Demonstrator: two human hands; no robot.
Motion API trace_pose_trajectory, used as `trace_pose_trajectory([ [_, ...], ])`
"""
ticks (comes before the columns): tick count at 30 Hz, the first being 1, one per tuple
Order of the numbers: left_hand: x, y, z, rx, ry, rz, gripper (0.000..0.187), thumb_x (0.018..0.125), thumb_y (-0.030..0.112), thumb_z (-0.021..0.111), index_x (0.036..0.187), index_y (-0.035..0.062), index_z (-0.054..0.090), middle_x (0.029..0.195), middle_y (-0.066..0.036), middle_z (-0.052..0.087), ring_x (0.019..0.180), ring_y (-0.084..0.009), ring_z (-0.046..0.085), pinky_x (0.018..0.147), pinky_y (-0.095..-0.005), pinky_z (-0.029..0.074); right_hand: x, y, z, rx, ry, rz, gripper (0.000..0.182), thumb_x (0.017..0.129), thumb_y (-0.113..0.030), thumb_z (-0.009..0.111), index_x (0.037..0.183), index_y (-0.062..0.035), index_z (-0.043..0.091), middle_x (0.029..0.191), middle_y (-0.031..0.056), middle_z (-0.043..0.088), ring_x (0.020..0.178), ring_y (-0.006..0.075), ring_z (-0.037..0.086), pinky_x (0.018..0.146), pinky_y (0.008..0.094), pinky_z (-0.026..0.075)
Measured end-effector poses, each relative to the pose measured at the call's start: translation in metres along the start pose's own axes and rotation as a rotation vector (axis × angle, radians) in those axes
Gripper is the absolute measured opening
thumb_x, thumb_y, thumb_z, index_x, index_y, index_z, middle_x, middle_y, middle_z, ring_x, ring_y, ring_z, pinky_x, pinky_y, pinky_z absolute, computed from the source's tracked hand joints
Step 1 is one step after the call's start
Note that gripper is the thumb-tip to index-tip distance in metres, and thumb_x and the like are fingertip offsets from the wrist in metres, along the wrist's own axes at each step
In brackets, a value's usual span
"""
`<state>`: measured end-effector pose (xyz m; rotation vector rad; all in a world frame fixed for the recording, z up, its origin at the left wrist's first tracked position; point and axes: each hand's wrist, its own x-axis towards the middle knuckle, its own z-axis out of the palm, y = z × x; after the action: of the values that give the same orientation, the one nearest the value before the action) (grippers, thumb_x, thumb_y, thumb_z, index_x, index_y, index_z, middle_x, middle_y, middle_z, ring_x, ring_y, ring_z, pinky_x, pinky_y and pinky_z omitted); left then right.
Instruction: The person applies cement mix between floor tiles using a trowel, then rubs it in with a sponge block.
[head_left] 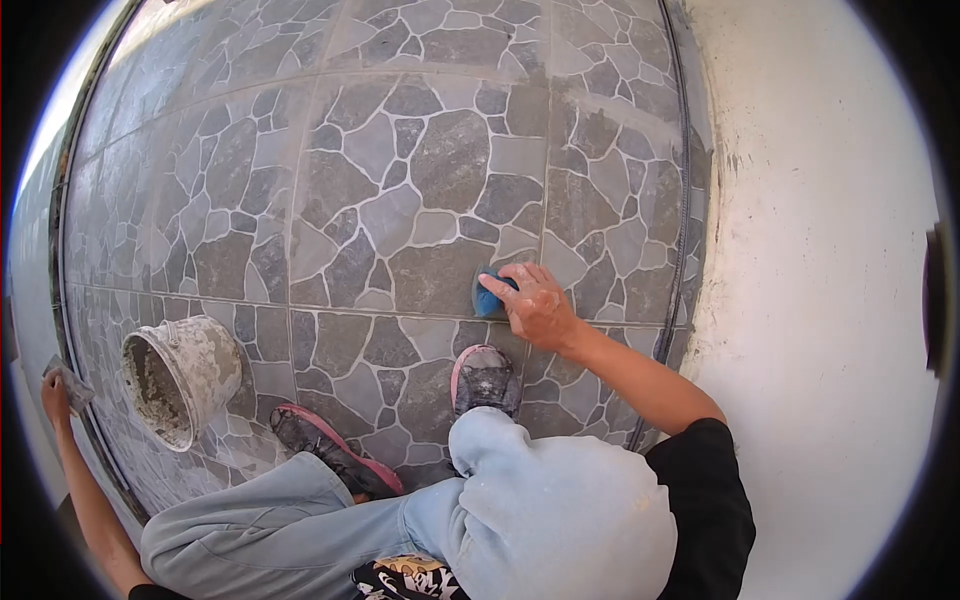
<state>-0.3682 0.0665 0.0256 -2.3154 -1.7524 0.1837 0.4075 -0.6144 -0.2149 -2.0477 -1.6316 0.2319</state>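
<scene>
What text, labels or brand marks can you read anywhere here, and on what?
No readable text anywhere.
Bucket: mortar-smeared, no label visible.
Blue sponge under the right hand: no marking visible.
Tool in the left hand: plain.
Printed black-and-white fabric at the bottom edge: a pattern shows, but any lettering is too cut off to read.

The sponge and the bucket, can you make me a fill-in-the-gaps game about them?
1. The right hand presses a sponge whose colour is ____.
2. The bucket on the tiles lies tipped on its ____.
3. The left hand holds a small flat tool, far from the sponge, at the picture's ____ edge.
4. The shoes have soles edged in ____.

Missing words: blue; side; left; pink
</scene>
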Motion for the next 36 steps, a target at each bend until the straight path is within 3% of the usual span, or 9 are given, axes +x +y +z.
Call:
trace_pose_trajectory([
  [4, 0.029, 0.041, -0.011, 0.011, -0.035, 0.088, 0.031, 0.097, 0.018, 0.055, 0.119, 0.0051, 0.074, 0.118, -0.016, 0.074, 0.115, -0.0314, 0.068, 0.101, -0.039, 0.049, 0.093, 0.113, -0.005, -0.288, 0.336, 0.101, 0.038, 0.082, -0.001, 0.064, 0.115, -0.0148, 0.076, 0.104, 0.013, 0.064, 0.096, 0.033, 0.063, 0.083, 0.0434, 0.053],
  [8, 0.063, 0.113, -0.017, 0.023, 0.03, 0.151, 0.032, 0.098, 0.019, 0.054, 0.12, 0.0052, 0.073, 0.119, -0.016, 0.074, 0.114, -0.0314, 0.068, 0.1, -0.0389, 0.05, 0.182, 0.197, -0.035, -0.552, 0.429, 0.432, 0.034, 0.083, -0.015, 0.068, 0.116, -0.0142, 0.075, 0.106, 0.0163, 0.064, 0.102, 0.0354, 0.062, 0.089, 0.0456, 0.053],
  [12, 0.066, 0.091, -0.017, 0.024, 0.012, 0.14, 0.033, 0.099, 0.019, 0.054, 0.121, 0.0034, 0.072, 0.12, -0.017, 0.073, 0.114, -0.0316, 0.068, 0.099, -0.039, 0.05, 0.131, 0.157, -0.015, -0.401, 0.376, 0.279, 0.032, 0.083, -0.013, 0.068, 0.115, -0.0099, 0.075, 0.105, 0.0185, 0.062, 0.099, 0.0361, 0.061, 0.086, 0.0455, 0.052],
  [17, 0.016, 0.03, -0.022, 0.155, -0.121, 0.065, 0.032, 0.099, 0.02, 0.055, 0.121, 0.0038, 0.072, 0.12, -0.018, 0.073, 0.117, -0.034, 0.067, 0.102, -0.0409, 0.049, -0.033, 0.01, -0.013, -0.227, 0.05, 0.238, 0.034, 0.081, -0.003, 0.066, 0.115, -0.0039, 0.074, 0.101, 0.0184, 0.057, 0.095, 0.0364, 0.06, 0.081, 0.0469, 0.051],
  [21, 0.01, 0.018, -0.034, 0.182, -0.15, 0.019, 0.034, 0.1, 0.022, 0.054, 0.123, 0.0045, 0.072, 0.123, -0.018, 0.072, 0.117, -0.0342, 0.066, 0.102, -0.0414, 0.049, -0.017, 0.033, -0.016, -0.229, 0.1, 0.276, 0.034, 0.08, -0.004, 0.068, 0.113, -0.0058, 0.075, 0.101, 0.0174, 0.058, 0.095, 0.0358, 0.06, 0.081, 0.0461, 0.051],
  [25, 0.036, 0.022, -0.024, 0.174, -0.036, 0.087, 0.034, 0.1, 0.021, 0.052, 0.125, 0.0077, 0.071, 0.123, -0.016, 0.072, 0.117, -0.0316, 0.067, 0.1, -0.0397, 0.05, 0.119, 0.147, -0.012, -0.524, 0.399, 0.13, 0.022, 0.079, -0.009, 0.065, 0.098, -0.009, 0.077, 0.095, 0.0147, 0.061, 0.092, 0.0334, 0.062, 0.078, 0.0418, 0.053],
  [28, 0.054, 0.065, -0.024, 0.16, 0.007, 0.1, 0.035, 0.101, 0.021, 0.051, 0.127, 0.0059, 0.069, 0.123, -0.016, 0.072, 0.117, -0.0315, 0.067, 0.1, -0.0386, 0.049, 0.205, 0.227, -0.024, -0.672, 0.41, 0.193, 0.026, 0.081, -0.011, 0.065, 0.104, -0.0139, 0.076, 0.108, 0.0124, 0.063, 0.106, 0.0327, 0.061, 0.086, 0.0441, 0.051],
  [32, 0.064, 0.091, -0.02, 0.133, 0.049, 0.155, 0.036, 0.101, 0.02, 0.051, 0.128, 0.0045, 0.069, 0.124, -0.016, 0.071, 0.118, -0.0315, 0.066, 0.101, -0.0379, 0.049, 0.193, 0.199, -0.021, -0.638, 0.329, 0.271, 0.033, 0.082, -0.01, 0.065, 0.114, -0.0157, 0.075, 0.113, 0.0109, 0.062, 0.11, 0.0317, 0.059, 0.091, 0.0449, 0.049],
  [36, 0.069, 0.053, 0.011, 0.132, 0.009, 0.2, 0.035, 0.101, 0.019, 0.052, 0.127, 0.0038, 0.069, 0.124, -0.016, 0.071, 0.118, -0.0315, 0.066, 0.102, -0.0378, 0.048, 0.066, 0.088, -0.012, -0.426, 0.178, 0.218, 0.037, 0.083, -0.004, 0.062, 0.118, -0.0107, 0.075, 0.11, 0.0145, 0.061, 0.103, 0.0348, 0.059, 0.085, 0.0456, 0.049],
])
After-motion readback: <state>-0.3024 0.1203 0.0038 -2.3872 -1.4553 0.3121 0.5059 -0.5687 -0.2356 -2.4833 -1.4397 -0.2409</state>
